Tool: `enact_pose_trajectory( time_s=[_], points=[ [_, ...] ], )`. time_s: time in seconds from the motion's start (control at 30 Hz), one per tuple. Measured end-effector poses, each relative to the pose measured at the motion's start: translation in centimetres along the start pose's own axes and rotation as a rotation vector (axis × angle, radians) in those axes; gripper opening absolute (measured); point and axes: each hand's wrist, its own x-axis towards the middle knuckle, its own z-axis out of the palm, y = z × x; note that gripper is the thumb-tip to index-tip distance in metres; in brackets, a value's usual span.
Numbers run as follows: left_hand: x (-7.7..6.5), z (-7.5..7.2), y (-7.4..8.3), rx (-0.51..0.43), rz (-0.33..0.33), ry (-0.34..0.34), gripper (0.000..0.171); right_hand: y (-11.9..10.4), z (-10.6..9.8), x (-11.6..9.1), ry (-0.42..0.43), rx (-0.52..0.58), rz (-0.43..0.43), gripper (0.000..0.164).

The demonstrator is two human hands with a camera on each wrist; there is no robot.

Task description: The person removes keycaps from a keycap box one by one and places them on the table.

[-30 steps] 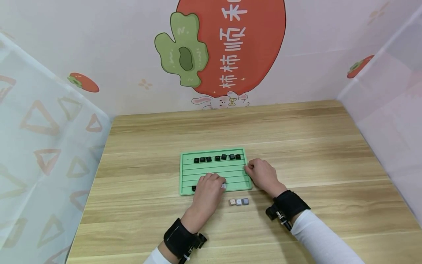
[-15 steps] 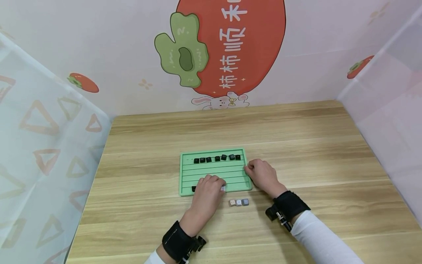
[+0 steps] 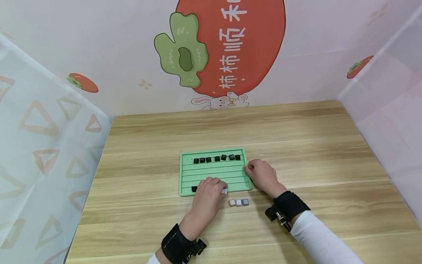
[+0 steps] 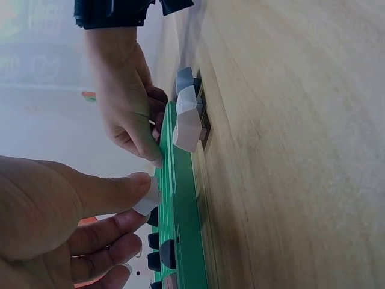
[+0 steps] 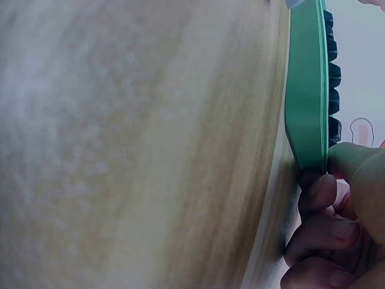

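My left hand (image 3: pixel 208 198) is over the near part of a green ridged tray (image 3: pixel 230 175). Its thumb and forefinger pinch a white keycap (image 4: pixel 148 201), close over the tray's near edge. At the tray's right side, my right hand (image 3: pixel 262 176) grips the rim, thumb on top and the other fingers curled against the outside. A broken row of black keycaps (image 3: pixel 208 160) lies along the tray's far groove. One black keycap (image 3: pixel 194 189) shows in the near groove, left of my left hand, which hides part of that row in the head view.
On the wooden table (image 3: pixel 296 139), just in front of the tray, three keycaps stand side by side: a beige keycap (image 3: pixel 232 202), a white keycap (image 3: pixel 239 202) and a grey-blue keycap (image 3: pixel 245 202). Printed sheets wall the table at the back and sides.
My left hand has shifted slightly towards the tray's near edge with the white keycap in its pinch. My right hand stays on the rim, and the tray has not moved.
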Motion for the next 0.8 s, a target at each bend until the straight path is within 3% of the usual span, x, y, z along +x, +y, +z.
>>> enact_pose_trajectory(
  time_s=[0.8],
  points=[
    [-0.55, 0.38, -0.24, -0.002, 0.0, 0.004, 0.016, 0.21, 0.09, 0.07, 0.001, -0.008, -0.017, 0.045]
  ],
)
